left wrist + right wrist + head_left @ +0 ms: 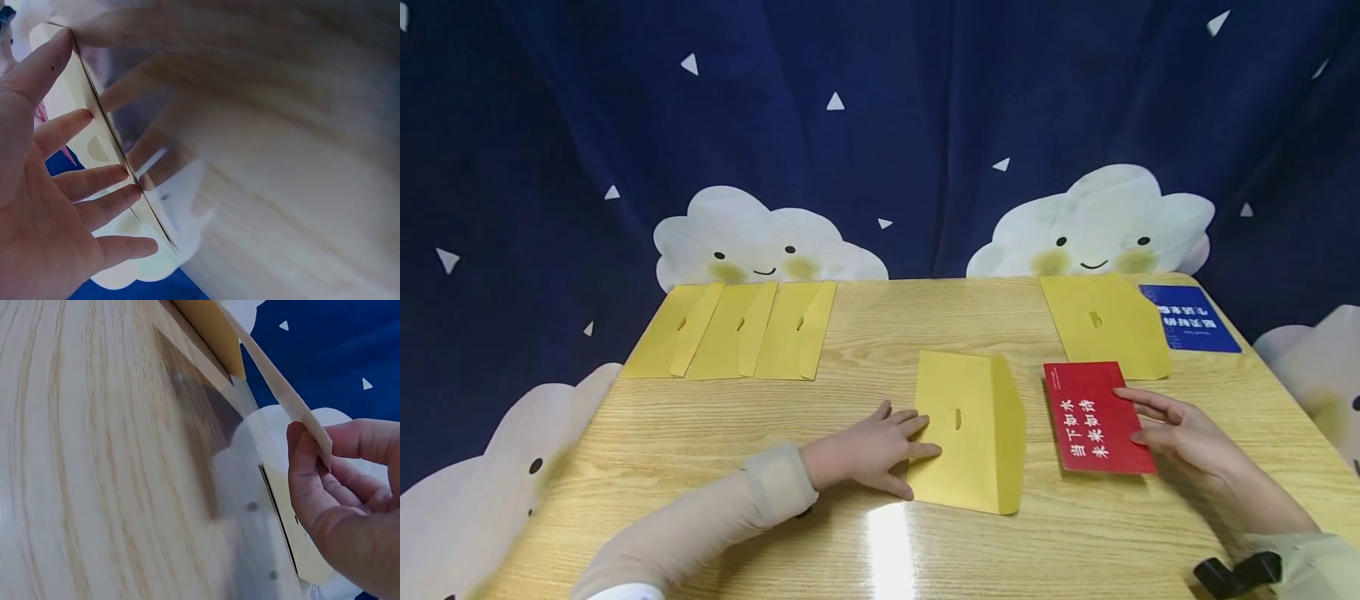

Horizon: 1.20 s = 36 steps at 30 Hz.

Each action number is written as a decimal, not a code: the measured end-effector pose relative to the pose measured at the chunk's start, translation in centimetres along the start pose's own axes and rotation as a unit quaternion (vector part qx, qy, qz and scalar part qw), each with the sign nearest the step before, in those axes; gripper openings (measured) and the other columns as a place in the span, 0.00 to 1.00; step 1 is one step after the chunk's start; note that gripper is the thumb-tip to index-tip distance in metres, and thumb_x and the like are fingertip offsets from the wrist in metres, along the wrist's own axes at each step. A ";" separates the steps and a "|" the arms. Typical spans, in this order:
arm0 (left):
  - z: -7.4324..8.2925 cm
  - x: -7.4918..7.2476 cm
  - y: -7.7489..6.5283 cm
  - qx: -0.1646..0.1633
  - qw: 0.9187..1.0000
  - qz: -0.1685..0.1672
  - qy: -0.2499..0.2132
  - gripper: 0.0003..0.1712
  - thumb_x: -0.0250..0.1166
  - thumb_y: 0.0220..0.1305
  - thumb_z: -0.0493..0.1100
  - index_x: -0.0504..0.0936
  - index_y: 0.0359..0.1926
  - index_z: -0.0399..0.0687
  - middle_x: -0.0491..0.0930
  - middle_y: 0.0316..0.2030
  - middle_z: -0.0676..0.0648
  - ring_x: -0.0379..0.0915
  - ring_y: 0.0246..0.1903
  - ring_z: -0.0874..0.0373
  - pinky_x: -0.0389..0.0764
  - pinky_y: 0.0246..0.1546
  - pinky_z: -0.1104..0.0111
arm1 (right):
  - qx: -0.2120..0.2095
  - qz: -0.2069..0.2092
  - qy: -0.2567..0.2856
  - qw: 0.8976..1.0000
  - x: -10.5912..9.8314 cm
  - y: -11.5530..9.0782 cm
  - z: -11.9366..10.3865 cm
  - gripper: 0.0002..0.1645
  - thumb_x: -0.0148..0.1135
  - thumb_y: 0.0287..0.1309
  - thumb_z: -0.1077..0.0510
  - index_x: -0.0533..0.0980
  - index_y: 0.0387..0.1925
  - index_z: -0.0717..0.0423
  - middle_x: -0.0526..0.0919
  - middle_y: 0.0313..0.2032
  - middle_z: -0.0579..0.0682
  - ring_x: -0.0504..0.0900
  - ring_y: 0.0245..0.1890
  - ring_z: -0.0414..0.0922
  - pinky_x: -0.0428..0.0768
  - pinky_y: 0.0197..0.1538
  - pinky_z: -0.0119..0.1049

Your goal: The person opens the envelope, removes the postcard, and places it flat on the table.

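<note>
A yellow envelope [972, 429] is pinned flat at mid-table by the left hand [872, 450], its fingers straight. A red card [1097, 418], lying just right of it, is pinched at its edge by the right hand [1180, 433] (the corner is lifted). The card could likely bend or slip if gripped this lightly, and the envelope may slide on the glossy table [700, 433].
</note>
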<state>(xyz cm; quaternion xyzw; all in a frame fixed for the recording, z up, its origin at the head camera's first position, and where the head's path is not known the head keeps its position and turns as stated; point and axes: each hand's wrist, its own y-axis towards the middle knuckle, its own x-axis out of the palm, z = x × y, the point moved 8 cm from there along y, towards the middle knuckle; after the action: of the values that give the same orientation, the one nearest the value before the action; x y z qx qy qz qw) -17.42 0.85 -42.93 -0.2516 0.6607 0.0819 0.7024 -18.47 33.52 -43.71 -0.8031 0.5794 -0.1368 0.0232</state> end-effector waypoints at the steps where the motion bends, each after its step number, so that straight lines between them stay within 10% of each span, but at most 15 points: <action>1: 0.2 -0.1 0.1 0.003 1.000 0.002 0.004 0.40 0.56 0.54 0.67 0.62 0.66 0.61 0.56 0.65 0.40 0.52 0.64 0.46 0.59 0.57 0.45 | 0.003 0.002 -0.004 1.000 -0.1 0.0 0.0 0.32 0.50 0.53 0.77 0.76 0.50 0.40 0.79 0.45 0.39 0.78 0.42 0.38 0.79 0.40 0.34; 17: 3.4 -0.3 1.7 0.020 0.999 -0.006 0.036 0.41 0.52 0.54 0.70 0.60 0.67 0.63 0.57 0.65 0.41 0.52 0.63 0.46 0.61 0.56 0.48 | 0.009 0.007 -0.121 0.993 -2.4 -1.2 0.1 0.31 0.51 0.55 0.72 0.73 0.53 0.36 0.76 0.45 0.31 0.77 0.43 0.33 0.78 0.40 0.33; 25: 5.0 -0.6 2.8 0.030 0.998 -0.015 0.060 0.41 0.50 0.54 0.71 0.59 0.67 0.64 0.56 0.65 0.43 0.53 0.63 0.47 0.63 0.56 0.50 | 0.007 -0.033 -0.080 0.996 -3.3 -2.4 0.2 0.32 0.46 0.58 0.74 0.73 0.54 0.36 0.76 0.47 0.32 0.77 0.44 0.34 0.78 0.41 0.34; 36: 7.2 -0.9 4.7 0.052 0.995 -0.016 0.085 0.42 0.48 0.53 0.73 0.59 0.67 0.63 0.58 0.64 0.43 0.55 0.62 0.48 0.65 0.54 0.52 | 0.065 0.056 -0.113 0.990 -6.2 -3.9 0.7 0.33 0.49 0.58 0.72 0.73 0.45 0.25 0.74 0.40 0.26 0.76 0.37 0.33 0.79 0.37 0.34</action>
<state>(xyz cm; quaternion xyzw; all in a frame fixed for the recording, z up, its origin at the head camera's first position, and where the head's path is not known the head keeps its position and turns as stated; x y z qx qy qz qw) -13.30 8.43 -43.19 -0.2312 0.7173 0.0149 0.6571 -16.52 40.47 -44.82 -0.7767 0.6066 -0.0815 0.1485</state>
